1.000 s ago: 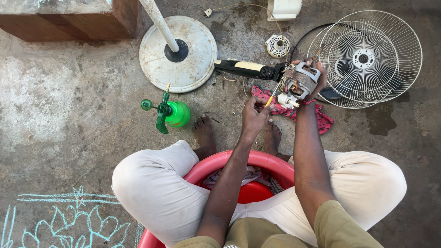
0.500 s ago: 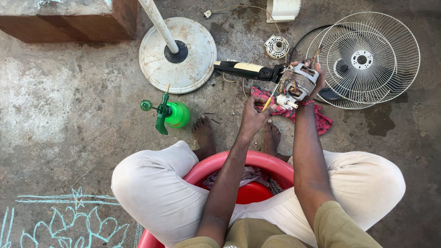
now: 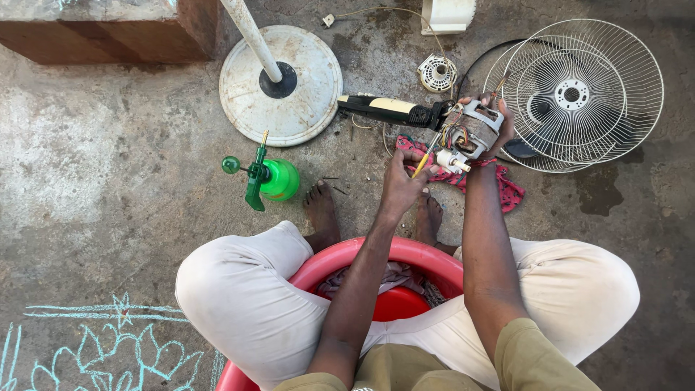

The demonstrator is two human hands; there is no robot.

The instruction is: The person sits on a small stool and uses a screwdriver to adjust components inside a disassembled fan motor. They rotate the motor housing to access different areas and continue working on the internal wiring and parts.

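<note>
My right hand [image 3: 499, 127] grips a fan motor [image 3: 469, 134] with coloured wires and a white shaft end, held above a red patterned cloth [image 3: 499, 185] on the concrete floor. My left hand [image 3: 400, 181] holds a screwdriver with a yellow handle [image 3: 423, 161], its tip pointing up into the motor. The motor joins a black and cream fan neck piece [image 3: 387, 108] lying to its left.
White wire fan guards [image 3: 579, 94] lie at the right. A round white fan base with its pole [image 3: 282, 83] lies ahead, a green spray bottle [image 3: 268, 179] at the left. I sit on a red tub [image 3: 376, 257], bare feet forward. A small white round part [image 3: 437, 72] lies beyond the motor.
Both hands stay at the motor; the screwdriver has shifted only slightly. The view has drifted a little.
</note>
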